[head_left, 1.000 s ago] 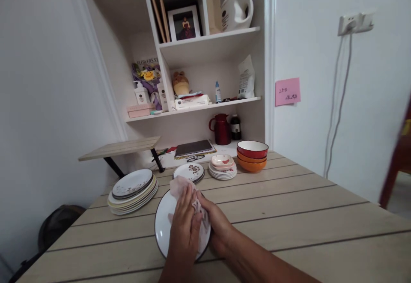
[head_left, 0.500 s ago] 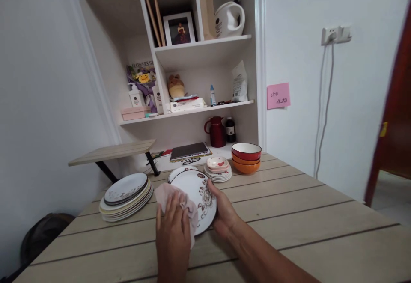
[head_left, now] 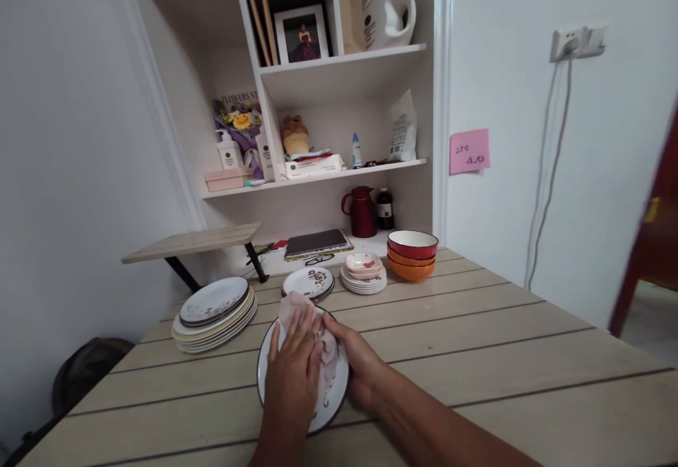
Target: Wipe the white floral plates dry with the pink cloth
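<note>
A white plate (head_left: 268, 375) with a dark rim lies on the wooden table (head_left: 477, 354) in front of me. My left hand (head_left: 291, 375) lies flat on a pale pink cloth (head_left: 296, 311), fingers stretched out, pressing it onto the plate. My right hand (head_left: 356, 361) grips the plate's right edge, thumb on top of the rim by the cloth. A small floral plate (head_left: 308, 282) lies just behind.
A stack of large plates (head_left: 215, 311) sits to the left, a stack of small plates (head_left: 363, 276) and stacked red and orange bowls (head_left: 412, 255) behind. A shelf unit (head_left: 339, 163) with a red jug (head_left: 363, 213) stands at the table's far end. A wall runs along the right.
The plate, tilted up and showing its flower pattern half a second ago, now lies flat again. My left hand and the cloth have moved back onto its middle.
</note>
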`<state>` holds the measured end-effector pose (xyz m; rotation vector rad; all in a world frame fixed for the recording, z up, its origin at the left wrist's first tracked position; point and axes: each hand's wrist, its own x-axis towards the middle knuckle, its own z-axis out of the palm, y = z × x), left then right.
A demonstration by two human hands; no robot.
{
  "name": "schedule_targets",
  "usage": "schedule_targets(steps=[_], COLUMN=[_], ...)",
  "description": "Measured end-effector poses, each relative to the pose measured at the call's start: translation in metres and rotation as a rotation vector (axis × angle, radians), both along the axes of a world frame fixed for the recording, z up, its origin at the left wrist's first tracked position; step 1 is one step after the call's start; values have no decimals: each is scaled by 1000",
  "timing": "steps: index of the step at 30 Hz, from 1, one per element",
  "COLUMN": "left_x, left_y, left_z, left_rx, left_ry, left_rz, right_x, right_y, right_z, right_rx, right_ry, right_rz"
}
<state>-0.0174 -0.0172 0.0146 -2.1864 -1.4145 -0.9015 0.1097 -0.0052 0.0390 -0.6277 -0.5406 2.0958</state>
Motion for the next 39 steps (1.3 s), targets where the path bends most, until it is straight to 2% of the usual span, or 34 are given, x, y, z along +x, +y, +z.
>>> schedule_targets(steps=[4,6,9,13,15,18,21,26,29,33,35,39], left_x=[-2,-4,-2,12,20,25,24,20,19,13,7,-2], left_y=[3,6,8,4,1,-3,-5,-9,-9,-5,-2,1], left_z=[-3,-5,-8,-8,-7,-6,-3,1,2,0,-2,-2], left_rx=[23,47,57,37,24,-24,-96,-123,-110,-66,-64,-37], left_ry=[-50,-60,-41,-7,7,24,16,-57,-104,-184,-220,-380], left_rz=[227,271,184,-17,-125,-248,-273,-155,-27,149,163,87], right_x=[-1,3,13,28,31,29,21,12,9,4,2,1], right_y=[5,9,16,22,22,17,9,1,2,3,2,5], right_z=[-4,-2,5,14,17,17,15,11,7,1,-1,-4], right_rx=[7,-4,-24,-15,-34,-104,-155,-78,-107,-152,-164,-166], right_ry=[57,84,125,178,194,186,76,-15,-46,40,88,149], right_rz=[-31,-84,-176,-336,-360,-222,-79,31,50,99,103,78])
